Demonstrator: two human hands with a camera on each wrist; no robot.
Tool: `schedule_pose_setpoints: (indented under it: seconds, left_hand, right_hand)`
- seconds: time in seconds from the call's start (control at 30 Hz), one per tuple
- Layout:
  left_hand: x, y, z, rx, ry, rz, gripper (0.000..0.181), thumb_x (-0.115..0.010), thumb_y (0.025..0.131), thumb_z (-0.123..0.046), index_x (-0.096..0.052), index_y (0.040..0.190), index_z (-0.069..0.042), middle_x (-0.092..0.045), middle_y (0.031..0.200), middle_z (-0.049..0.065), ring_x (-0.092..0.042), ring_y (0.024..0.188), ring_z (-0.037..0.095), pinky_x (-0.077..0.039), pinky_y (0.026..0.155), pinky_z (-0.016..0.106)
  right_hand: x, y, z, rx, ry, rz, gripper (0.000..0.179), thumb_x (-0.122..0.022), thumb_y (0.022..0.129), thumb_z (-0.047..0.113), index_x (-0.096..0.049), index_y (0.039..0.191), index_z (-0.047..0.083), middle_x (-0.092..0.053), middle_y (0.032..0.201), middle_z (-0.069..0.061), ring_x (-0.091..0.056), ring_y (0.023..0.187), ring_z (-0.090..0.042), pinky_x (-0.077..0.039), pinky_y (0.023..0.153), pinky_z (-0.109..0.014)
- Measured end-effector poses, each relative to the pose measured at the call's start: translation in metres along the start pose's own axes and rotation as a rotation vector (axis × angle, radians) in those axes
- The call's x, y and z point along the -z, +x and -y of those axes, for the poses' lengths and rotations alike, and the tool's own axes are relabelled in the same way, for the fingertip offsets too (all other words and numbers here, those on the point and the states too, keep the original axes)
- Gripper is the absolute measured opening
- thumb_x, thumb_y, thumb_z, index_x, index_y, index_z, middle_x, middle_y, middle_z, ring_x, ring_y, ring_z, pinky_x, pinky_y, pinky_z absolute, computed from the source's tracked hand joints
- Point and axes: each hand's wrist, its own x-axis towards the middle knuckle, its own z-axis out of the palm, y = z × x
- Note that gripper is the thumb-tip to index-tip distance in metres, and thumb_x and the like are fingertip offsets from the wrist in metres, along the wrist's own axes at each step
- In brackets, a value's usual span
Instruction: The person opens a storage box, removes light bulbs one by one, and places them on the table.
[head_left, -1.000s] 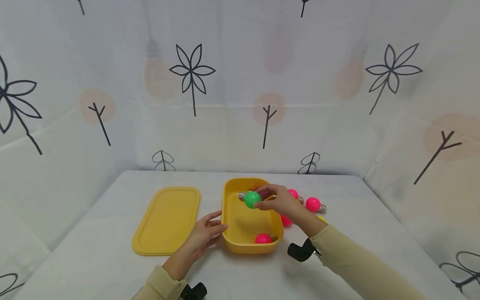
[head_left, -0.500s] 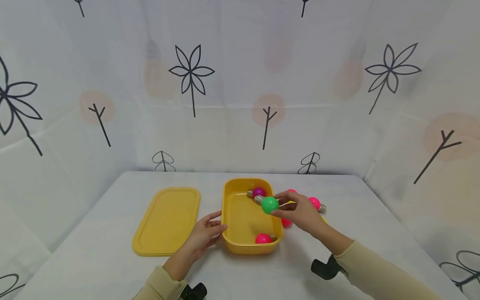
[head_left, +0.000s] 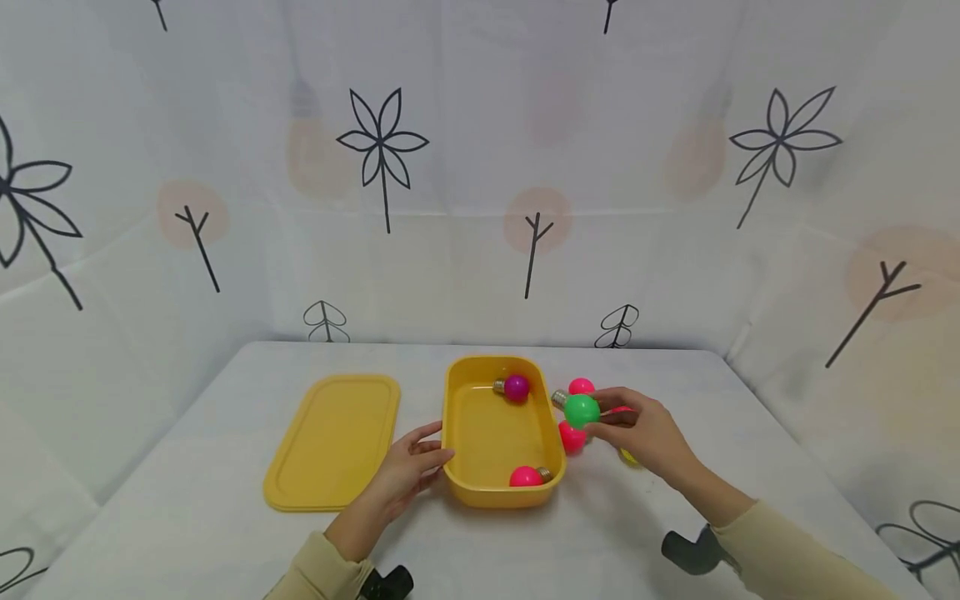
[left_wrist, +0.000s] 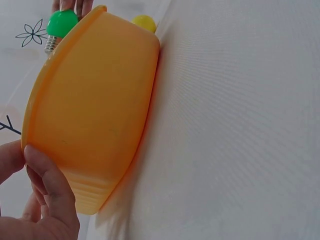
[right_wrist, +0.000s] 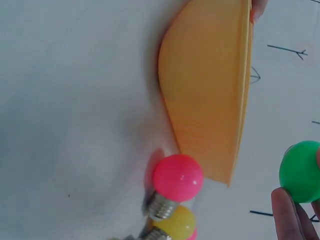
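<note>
My right hand pinches a green light bulb by its round end, just right of the yellow plastic box. The bulb's metal screw base points left toward the box. With thumb and fingers, my left hand grips the left rim of the box, as the left wrist view also shows at the box wall. Inside lie a purple bulb at the back and a pink bulb at the front. Beside the box, a pink bulb rests on the table, a yellow bulb close by.
A flat yellow lid lies on the white table left of the box. Another pink bulb sits behind the green one. My right hand partly covers more bulbs. A patterned cloth hangs behind the table.
My right hand has moved right with the green bulb, from over the box to outside its right side. The purple bulb is now fully in sight. My left hand has stayed put.
</note>
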Motion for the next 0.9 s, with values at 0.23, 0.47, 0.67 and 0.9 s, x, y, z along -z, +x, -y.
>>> schedule_pose_setpoints:
  seconds: [0.23, 0.47, 0.67, 0.9]
  left_hand:
    - [0.0, -0.001, 0.0, -0.003, 0.003, -0.005, 0.056, -0.067, 0.086, -0.008, -0.043, 0.136, -0.003, -0.052, 0.103, 0.011, -0.057, 0.084, 0.02, -0.052, 0.075, 0.03]
    - [-0.001, -0.004, -0.001, -0.013, 0.004, -0.004, 0.056, -0.067, 0.086, -0.008, -0.043, 0.136, -0.002, -0.052, 0.103, 0.011, -0.057, 0.084, 0.021, -0.052, 0.075, 0.031]
    - [-0.001, -0.004, -0.001, -0.009, 0.003, -0.01, 0.056, -0.067, 0.086, -0.008, -0.043, 0.136, -0.003, -0.052, 0.103, 0.011, -0.057, 0.084, 0.021, -0.052, 0.076, 0.031]
    - [-0.001, 0.0, 0.0, 0.002, 0.007, -0.017, 0.056, -0.067, 0.085, -0.009, -0.044, 0.136, -0.004, -0.052, 0.104, 0.012, -0.057, 0.084, 0.021, -0.052, 0.076, 0.031]
  right_hand:
    - [0.016, -0.004, -0.015, -0.012, -0.04, -0.032, 0.049, -0.074, 0.081, 0.026, -0.056, 0.121, 0.005, -0.059, 0.107, -0.014, -0.062, 0.093, -0.03, -0.054, 0.073, -0.03]
    - [0.028, -0.008, -0.03, -0.025, -0.067, -0.055, 0.051, -0.072, 0.082, 0.03, -0.055, 0.123, 0.004, -0.059, 0.11, -0.017, -0.062, 0.095, -0.032, -0.054, 0.075, -0.036]
    - [0.037, -0.012, -0.044, -0.049, -0.1, -0.041, 0.053, -0.071, 0.083, 0.029, -0.053, 0.124, 0.001, -0.057, 0.113, -0.021, -0.061, 0.096, -0.033, -0.053, 0.077, -0.041]
    - [0.05, -0.012, -0.062, -0.074, -0.135, -0.024, 0.053, -0.071, 0.083, 0.024, -0.051, 0.125, -0.002, -0.056, 0.113, -0.024, -0.061, 0.097, -0.036, -0.053, 0.078, -0.042]
